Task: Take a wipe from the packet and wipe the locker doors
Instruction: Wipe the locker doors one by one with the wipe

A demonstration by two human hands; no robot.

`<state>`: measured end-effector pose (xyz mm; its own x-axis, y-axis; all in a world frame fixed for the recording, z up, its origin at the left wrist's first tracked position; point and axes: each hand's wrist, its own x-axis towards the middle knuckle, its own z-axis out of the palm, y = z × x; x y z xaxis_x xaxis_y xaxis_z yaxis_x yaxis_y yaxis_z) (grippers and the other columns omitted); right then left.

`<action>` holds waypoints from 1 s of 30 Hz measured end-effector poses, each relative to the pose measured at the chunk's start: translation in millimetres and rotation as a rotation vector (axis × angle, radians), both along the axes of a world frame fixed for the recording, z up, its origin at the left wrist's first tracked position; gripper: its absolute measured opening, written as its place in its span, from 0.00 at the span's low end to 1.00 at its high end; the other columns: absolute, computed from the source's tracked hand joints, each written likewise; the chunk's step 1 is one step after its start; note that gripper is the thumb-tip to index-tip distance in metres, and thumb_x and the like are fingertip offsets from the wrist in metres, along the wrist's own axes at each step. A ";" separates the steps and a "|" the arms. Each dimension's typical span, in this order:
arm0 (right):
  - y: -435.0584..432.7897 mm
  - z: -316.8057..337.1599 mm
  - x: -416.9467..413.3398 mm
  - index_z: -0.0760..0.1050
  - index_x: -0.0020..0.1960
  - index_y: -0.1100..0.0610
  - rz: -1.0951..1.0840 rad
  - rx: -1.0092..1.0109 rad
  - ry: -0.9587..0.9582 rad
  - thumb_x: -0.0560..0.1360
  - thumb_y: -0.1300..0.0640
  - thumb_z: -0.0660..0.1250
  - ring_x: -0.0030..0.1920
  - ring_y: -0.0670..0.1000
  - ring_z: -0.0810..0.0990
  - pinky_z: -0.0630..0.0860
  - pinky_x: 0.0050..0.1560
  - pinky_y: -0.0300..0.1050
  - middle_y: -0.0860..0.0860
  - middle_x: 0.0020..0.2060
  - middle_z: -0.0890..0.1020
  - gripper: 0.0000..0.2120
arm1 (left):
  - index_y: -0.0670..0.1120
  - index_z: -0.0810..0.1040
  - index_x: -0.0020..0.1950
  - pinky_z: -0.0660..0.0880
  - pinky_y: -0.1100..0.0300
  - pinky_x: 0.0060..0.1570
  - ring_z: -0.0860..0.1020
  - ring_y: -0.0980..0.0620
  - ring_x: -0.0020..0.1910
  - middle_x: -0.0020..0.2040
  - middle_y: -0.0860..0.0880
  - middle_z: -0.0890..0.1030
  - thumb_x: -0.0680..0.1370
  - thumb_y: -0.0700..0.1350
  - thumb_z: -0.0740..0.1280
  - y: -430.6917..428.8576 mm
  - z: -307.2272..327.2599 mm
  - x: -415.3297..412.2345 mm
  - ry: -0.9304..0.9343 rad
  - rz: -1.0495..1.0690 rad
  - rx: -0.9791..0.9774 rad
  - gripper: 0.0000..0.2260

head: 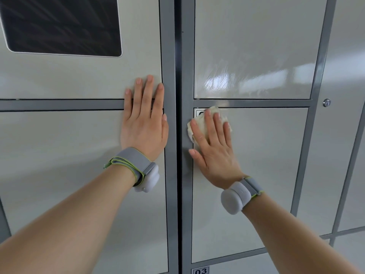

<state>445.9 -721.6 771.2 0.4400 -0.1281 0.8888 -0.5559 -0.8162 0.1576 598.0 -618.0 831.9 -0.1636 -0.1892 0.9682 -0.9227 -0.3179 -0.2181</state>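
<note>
The wipe (213,110) looks soft and floppy to me, so flat-palm pressure beats pinching: right hand (212,147) presses it straight-fingered onto the top-left corner of the lower door (256,175), left hand (144,119) rests flat and empty on the neighbouring locker (79,155).

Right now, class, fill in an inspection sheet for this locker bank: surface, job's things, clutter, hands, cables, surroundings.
Surface: upper right door shows wet streaks; lower right door shows none.
Job's things: wipe pressed on the lower right door's top left corner, over part of its number label; packet not in view.
Clutter: nothing seen.
Hands: left hand flat across the left column's crossbar, empty; right hand flat on the wipe.
Cables: nothing seen.
Surroundings: dark screen upper left; keyhole lock at right; label 03 below.
</note>
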 end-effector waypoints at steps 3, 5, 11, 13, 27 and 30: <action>1.7 2.0 0.1 0.54 0.76 0.53 -0.003 0.010 -0.005 0.80 0.39 0.38 0.76 0.59 0.45 0.40 0.74 0.55 0.61 0.76 0.52 0.30 | 0.36 0.61 0.73 0.48 0.42 0.72 0.58 0.35 0.73 0.74 0.36 0.60 0.78 0.43 0.54 0.0 -0.5 0.4 0.003 0.005 0.003 0.25; 4.1 13.1 3.4 0.52 0.77 0.52 0.002 0.045 -0.028 0.79 0.38 0.37 0.76 0.59 0.43 0.37 0.74 0.53 0.59 0.76 0.48 0.31 | 0.36 0.61 0.74 0.47 0.43 0.72 0.57 0.35 0.73 0.74 0.36 0.60 0.78 0.43 0.54 0.4 -0.7 0.6 0.003 0.008 0.003 0.25; 8.9 18.1 13.3 0.50 0.77 0.53 0.012 0.081 -0.073 0.79 0.38 0.39 0.76 0.60 0.41 0.35 0.73 0.54 0.60 0.76 0.46 0.32 | 0.37 0.61 0.73 0.45 0.45 0.72 0.57 0.36 0.73 0.74 0.36 0.60 0.77 0.43 0.54 0.5 0.1 0.0 -0.003 0.007 -0.006 0.25; 9.2 4.7 11.0 0.51 0.77 0.52 0.011 0.058 -0.024 0.79 0.38 0.40 0.76 0.59 0.41 0.37 0.74 0.55 0.60 0.76 0.47 0.31 | 0.36 0.61 0.73 0.46 0.45 0.72 0.58 0.35 0.73 0.74 0.36 0.60 0.77 0.42 0.54 0.2 -0.3 0.1 -0.004 0.010 -0.007 0.25; 5.0 14.1 5.5 0.50 0.77 0.53 0.014 0.101 -0.040 0.78 0.37 0.38 0.75 0.59 0.41 0.36 0.73 0.55 0.60 0.76 0.47 0.33 | 0.36 0.60 0.74 0.46 0.44 0.72 0.56 0.35 0.73 0.74 0.35 0.59 0.78 0.43 0.53 -0.3 0.0 0.1 -0.003 0.020 0.000 0.24; 5.1 -7.9 1.0 0.51 0.77 0.52 0.025 0.089 0.010 0.79 0.37 0.39 0.76 0.59 0.41 0.37 0.73 0.56 0.60 0.76 0.48 0.32 | 0.36 0.61 0.74 0.46 0.44 0.72 0.57 0.35 0.73 0.74 0.35 0.60 0.78 0.43 0.54 -0.2 -0.2 -0.1 -0.002 0.025 0.009 0.24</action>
